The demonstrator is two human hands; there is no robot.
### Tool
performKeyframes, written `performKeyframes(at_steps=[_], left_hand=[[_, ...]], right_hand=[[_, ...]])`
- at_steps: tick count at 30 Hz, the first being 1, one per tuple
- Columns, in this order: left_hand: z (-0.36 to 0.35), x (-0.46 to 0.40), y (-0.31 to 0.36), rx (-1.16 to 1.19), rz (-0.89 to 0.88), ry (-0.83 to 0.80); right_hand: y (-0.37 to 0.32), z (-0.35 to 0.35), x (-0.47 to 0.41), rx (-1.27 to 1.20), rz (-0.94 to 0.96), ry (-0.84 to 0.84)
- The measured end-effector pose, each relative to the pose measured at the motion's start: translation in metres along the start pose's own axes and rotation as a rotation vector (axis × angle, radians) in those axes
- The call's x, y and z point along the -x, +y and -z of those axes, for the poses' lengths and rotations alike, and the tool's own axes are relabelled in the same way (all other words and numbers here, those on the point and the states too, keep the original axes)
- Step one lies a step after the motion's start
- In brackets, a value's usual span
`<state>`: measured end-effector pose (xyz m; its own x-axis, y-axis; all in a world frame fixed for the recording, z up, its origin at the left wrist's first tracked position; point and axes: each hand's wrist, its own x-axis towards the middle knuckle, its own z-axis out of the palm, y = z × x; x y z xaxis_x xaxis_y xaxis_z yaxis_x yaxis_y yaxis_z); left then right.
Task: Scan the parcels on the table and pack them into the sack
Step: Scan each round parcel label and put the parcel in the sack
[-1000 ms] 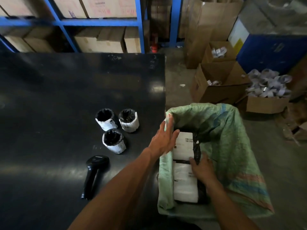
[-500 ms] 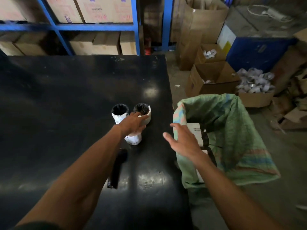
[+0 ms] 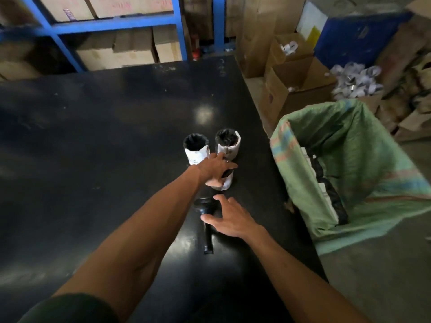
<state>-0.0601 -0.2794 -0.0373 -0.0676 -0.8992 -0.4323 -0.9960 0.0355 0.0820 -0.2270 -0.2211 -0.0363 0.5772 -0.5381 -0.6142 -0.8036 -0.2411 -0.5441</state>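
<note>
- Fingers of my right hand (image 3: 229,221) are spread, holding nothing, hovering just above the scanner (image 3: 206,226) lying on the table (image 3: 105,141).
- Beyond it, my left hand (image 3: 213,170) wraps the nearest parcel (image 3: 224,181).
- Two more parcels (image 3: 196,149) stand upright just behind.
- Right of the table, the sack (image 3: 363,164) gapes open with packed parcels inside.

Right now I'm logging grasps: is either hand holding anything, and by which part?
The left hand grips the nearest parcel around its upper part. The right hand holds nothing, open over the scanner.
</note>
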Motion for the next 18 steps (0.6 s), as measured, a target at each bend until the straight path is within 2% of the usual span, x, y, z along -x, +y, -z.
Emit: performKeyframes(at_steps=[3, 8, 13, 16, 18], left_hand=[[-0.009, -0.001, -0.004, 0.035, -0.003, 0.003], [-0.015, 0.008, -0.018, 0.039, -0.013, 0.119], [-0.014, 0.050, -0.059, 0.412, 0.142, 0.233], [-0.013, 0.080, -0.081, 0.650, 0.237, 0.356], [-0.013, 0.098, -0.092, 0.724, 0.307, 0.426]], right_hand=[[-0.014, -0.021, -0.010, -0.072, -0.071, -0.009], [-0.023, -0.044, -0.022, -0.252, -0.100, 0.015], [-0.014, -0.030, -0.023, -0.349, -0.116, 0.125], [-0.008, -0.013, -0.024, -0.485, -0.111, 0.212], [-0.009, 0.000, -0.024, -0.630, -0.074, 0.240]])
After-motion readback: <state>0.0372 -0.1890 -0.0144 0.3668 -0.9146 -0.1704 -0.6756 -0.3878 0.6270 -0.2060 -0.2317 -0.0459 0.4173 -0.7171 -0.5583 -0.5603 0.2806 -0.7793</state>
